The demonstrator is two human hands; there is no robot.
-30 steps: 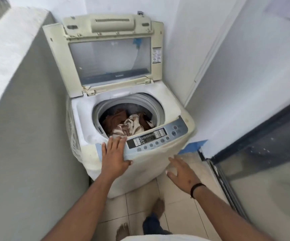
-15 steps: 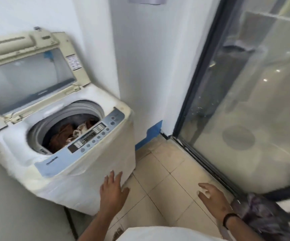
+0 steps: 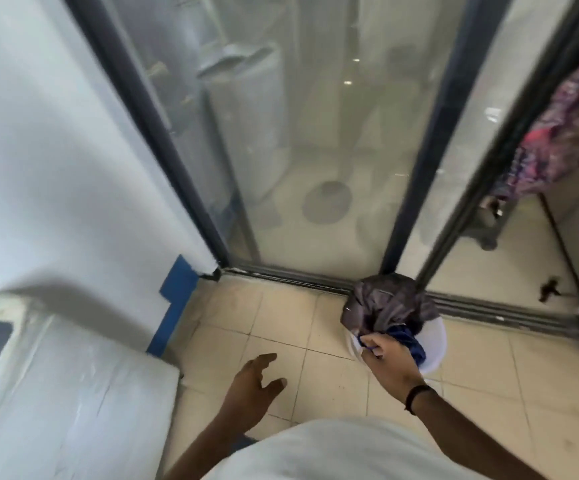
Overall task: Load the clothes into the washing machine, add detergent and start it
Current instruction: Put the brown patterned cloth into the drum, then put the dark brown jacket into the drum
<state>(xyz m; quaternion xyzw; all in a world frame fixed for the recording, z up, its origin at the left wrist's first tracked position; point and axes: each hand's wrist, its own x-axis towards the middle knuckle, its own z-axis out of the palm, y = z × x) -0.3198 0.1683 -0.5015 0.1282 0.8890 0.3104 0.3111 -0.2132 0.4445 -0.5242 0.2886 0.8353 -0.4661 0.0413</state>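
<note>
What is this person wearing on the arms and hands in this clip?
Both forearms are bare, with no sleeves or gloves in view. The right hand has a thin black band around its wrist. The left hand wears nothing. A white top covers the torso.

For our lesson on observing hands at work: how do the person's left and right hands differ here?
The right hand is closed on dark clothes in a white bucket; the left hand is open, holding nothing, above the floor tiles. The right wrist wears a black band; the left shows none. Both are bare and reach forward.
</note>
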